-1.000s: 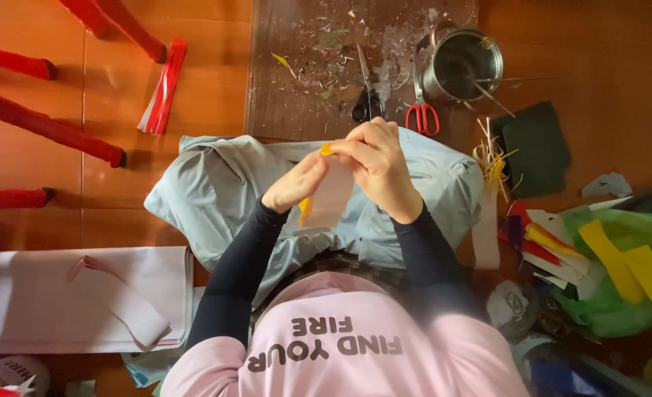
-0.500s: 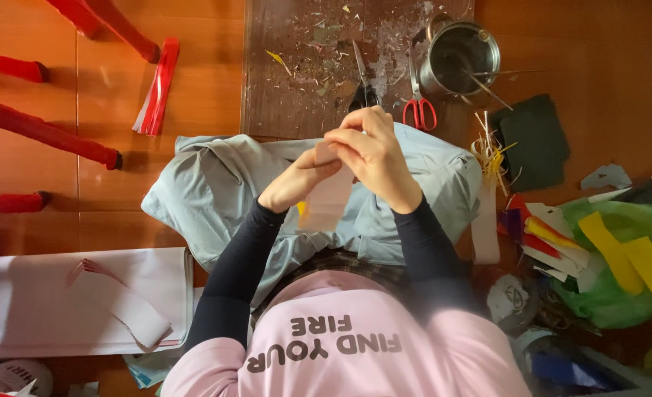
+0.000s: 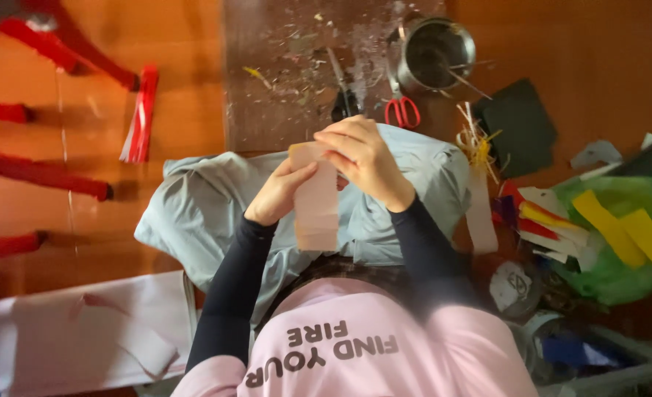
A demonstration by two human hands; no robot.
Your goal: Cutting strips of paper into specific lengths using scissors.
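Pale pink paper strip (image 3: 315,198) held upright over grey-blue cloth (image 3: 193,213), pinched at top edge by right hand (image 3: 362,158), gripped along left edge by left hand (image 3: 278,192). Red-handled scissors (image 3: 401,110) and steel pot (image 3: 436,53) just beyond. Yellow and red paper strips (image 3: 620,228) crowding right; bare wooden floor (image 3: 186,88) on left.
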